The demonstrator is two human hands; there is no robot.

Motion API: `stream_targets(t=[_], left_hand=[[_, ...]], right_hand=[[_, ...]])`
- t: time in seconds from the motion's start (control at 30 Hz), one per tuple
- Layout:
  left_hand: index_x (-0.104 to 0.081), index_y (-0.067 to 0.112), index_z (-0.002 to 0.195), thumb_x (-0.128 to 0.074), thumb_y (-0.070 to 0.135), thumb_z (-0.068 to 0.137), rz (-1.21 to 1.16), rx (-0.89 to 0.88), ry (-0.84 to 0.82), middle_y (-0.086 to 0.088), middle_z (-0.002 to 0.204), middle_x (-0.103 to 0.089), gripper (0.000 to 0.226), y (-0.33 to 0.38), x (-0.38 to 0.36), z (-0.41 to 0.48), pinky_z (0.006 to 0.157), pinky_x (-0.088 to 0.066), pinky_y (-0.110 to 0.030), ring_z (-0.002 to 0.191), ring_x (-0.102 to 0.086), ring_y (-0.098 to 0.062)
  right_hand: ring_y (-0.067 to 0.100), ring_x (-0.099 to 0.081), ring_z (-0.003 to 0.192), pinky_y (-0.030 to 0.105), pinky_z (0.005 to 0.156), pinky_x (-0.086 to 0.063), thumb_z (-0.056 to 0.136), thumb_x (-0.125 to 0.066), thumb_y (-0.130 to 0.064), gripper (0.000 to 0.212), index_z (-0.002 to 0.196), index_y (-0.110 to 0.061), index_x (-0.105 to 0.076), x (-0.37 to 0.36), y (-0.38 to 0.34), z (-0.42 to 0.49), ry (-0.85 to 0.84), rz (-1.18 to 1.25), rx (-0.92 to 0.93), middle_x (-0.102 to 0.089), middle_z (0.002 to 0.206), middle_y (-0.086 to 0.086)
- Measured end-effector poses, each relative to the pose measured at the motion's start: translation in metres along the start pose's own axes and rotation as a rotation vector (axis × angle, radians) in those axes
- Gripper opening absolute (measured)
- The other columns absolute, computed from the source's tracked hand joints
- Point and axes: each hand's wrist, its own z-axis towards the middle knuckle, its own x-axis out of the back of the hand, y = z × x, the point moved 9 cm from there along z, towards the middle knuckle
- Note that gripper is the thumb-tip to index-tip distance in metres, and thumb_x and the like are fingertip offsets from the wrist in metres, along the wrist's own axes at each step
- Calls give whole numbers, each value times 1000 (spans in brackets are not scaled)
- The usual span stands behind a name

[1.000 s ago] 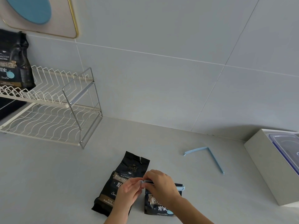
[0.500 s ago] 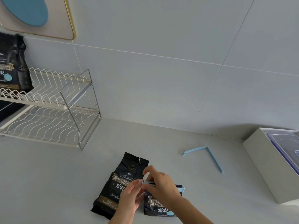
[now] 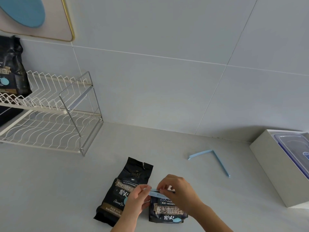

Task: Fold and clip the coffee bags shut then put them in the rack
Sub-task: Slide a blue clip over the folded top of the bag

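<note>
Two black coffee bags lie on the grey counter near me. The right bag [image 3: 167, 212] has its top folded, and a light-blue clip [image 3: 154, 193] runs across the fold. My left hand [image 3: 136, 200] pinches the clip's left end. My right hand [image 3: 179, 192] presses on the clip and the folded top from above. The left bag [image 3: 127, 185] lies flat beside it with its torn top unfolded, partly under my left hand. A white wire rack [image 3: 50, 111] stands at the far left, with another black coffee bag [image 3: 10, 69] upright on its upper tier.
A second light-blue clip [image 3: 212, 158] lies spread apart on the counter to the right. A white box [image 3: 274, 168] holding a clear plastic container sits at the right edge. The tiled wall rises behind the counter.
My hands stay on the right bag's clip; the clip's left end now shows between them. The camera has shifted slightly, so everything sits a little lower left.
</note>
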Motion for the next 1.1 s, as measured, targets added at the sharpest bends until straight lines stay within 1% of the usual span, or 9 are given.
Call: stream_targets(t=[0.1, 0.27, 0.43, 0.5, 0.6, 0.7, 0.83, 0.93, 1.1], left_hand=[[-55, 6, 88, -57, 7, 87, 58, -39, -15, -12, 80, -65, 2, 5, 1, 0, 64, -55, -23, 76, -66, -21], [-54, 1, 87, -55, -4, 86, -18, -55, -34, -12, 77, -72, 5, 11, 0, -4, 56, -58, -20, 79, -66, -25], [-58, 5, 84, -57, -3, 85, 108, -110, -31, -4, 79, -76, 9, 19, 1, -8, 77, -53, -31, 87, -65, -22], [-60, 9, 83, -55, -3, 86, 291, -185, -37, -1, 82, -75, 14, 29, -3, -12, 78, -51, -27, 89, -65, -19], [-65, 22, 86, -53, 4, 88, 839, -453, -29, 9, 94, -69, 22, 55, -22, -19, 81, -50, -20, 90, -63, -11], [-64, 34, 95, -57, 28, 86, 1232, -755, -58, 21, 102, -63, 13, 73, -66, -36, 92, -37, -21, 97, -53, 3], [-63, 30, 96, -59, 40, 82, 1241, -802, -168, 16, 95, -60, 17, 68, -111, -42, 78, -42, -20, 83, -50, 0], [-63, 33, 89, -62, 41, 80, 1190, -752, -162, 19, 84, -58, 12, 71, -106, -33, 62, -37, -14, 66, -47, 3], [-65, 32, 89, -60, 45, 80, 1240, -831, -147, 17, 86, -59, 15, 68, -106, -33, 62, -37, -12, 72, -47, 4]], right_hand=[[-4, -56, 80, 18, 72, -48, 84, -62, -32, 9, 92, -34, -66, 9, 11, -8, -22, -45, -15, -61, 90, -19], [-9, -55, 84, 11, 67, -42, 85, -60, -37, 10, 95, -38, -62, 18, 26, -24, -53, -69, -29, -59, 86, -26], [0, -62, 79, 12, 68, -47, 80, -64, -30, 11, 87, -39, -65, 36, 54, -48, 10, 50, -141, -67, 82, -22], [3, -64, 75, 12, 64, -49, 79, -67, -21, 18, 79, -40, -67, 39, 63, -57, 56, 106, -184, -69, 80, -23], [5, -64, 72, 14, 61, -49, 78, -69, -11, 34, 66, -42, -65, 38, 70, -63, 129, 118, -207, -69, 73, -19], [4, -61, 74, 21, 65, -51, 81, -67, -12, 23, 72, -33, -63, 39, 58, -60, 190, 56, -129, -65, 75, -16], [7, -57, 76, 31, 67, -52, 83, -63, -16, 8, 80, -23, -63, 40, 41, -55, 261, -22, -74, -61, 82, -14], [4, -56, 75, 24, 65, -50, 82, -65, -12, 10, 79, -22, -64, 38, 36, -58, 323, 51, -68, -61, 80, -13], [7, -59, 73, 14, 61, -46, 79, -67, -1, 23, 72, -23, -64, 33, 48, -61, 399, 256, -130, -63, 72, -13]])
